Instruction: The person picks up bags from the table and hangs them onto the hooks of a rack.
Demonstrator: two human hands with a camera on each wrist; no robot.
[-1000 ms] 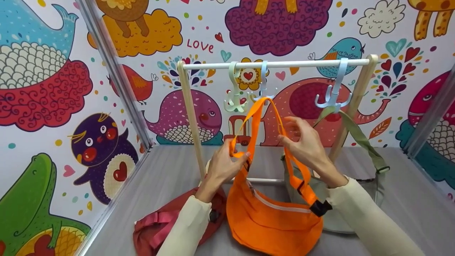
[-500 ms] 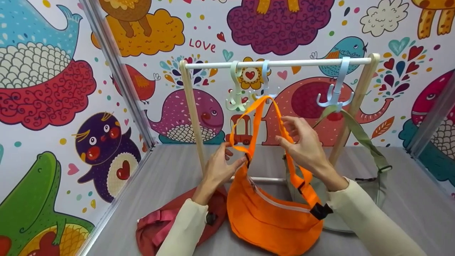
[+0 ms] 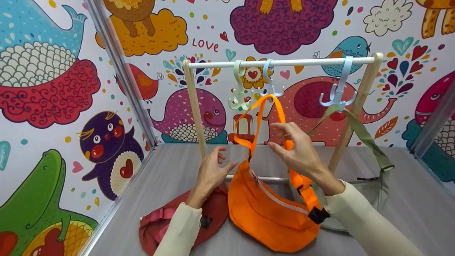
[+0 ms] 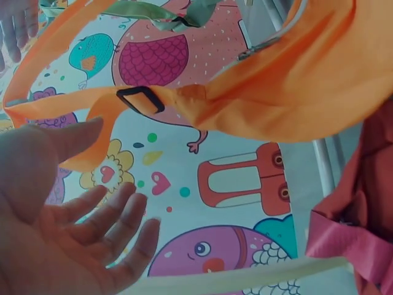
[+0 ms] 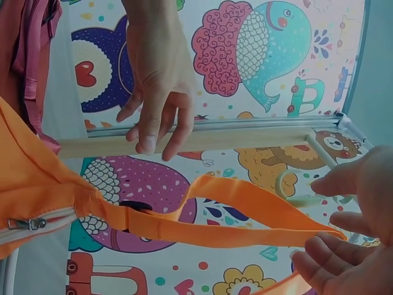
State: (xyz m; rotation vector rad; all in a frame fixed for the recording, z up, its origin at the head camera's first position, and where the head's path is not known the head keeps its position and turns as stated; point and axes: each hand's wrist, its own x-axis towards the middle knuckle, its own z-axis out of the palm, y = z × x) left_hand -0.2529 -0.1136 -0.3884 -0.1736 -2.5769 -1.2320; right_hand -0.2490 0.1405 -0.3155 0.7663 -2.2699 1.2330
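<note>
An orange waist bag [image 3: 270, 213] hangs with its strap [image 3: 261, 115] rising to the middle light-blue hook [image 3: 271, 78]; the exact prong is hard to see. My left hand [image 3: 211, 170] is just left of the strap, fingers loosely bent, and the left wrist view shows its palm [image 4: 67, 215] holding nothing. My right hand [image 3: 300, 149] hovers before the strap's right side with thumb and fingers spread apart. Nothing is pinched between them; whether a fingertip brushes the strap, I cannot tell. A black buckle [image 3: 318, 215] dangles at the bag's right end.
A wooden rack with a white rail [image 3: 305, 62] carries the hooks. An olive-grey bag [image 3: 366, 192] hangs from the right light-blue hook [image 3: 339, 94]. The pale green hook [image 3: 240, 96] is at left. A dark red bag [image 3: 167, 220] lies on the grey surface [image 3: 117, 227].
My left hand has let go of the strap and drawn away left and down. The right hand has moved slightly down and left, its fingers coming off the strap. The bag stays hanging.
</note>
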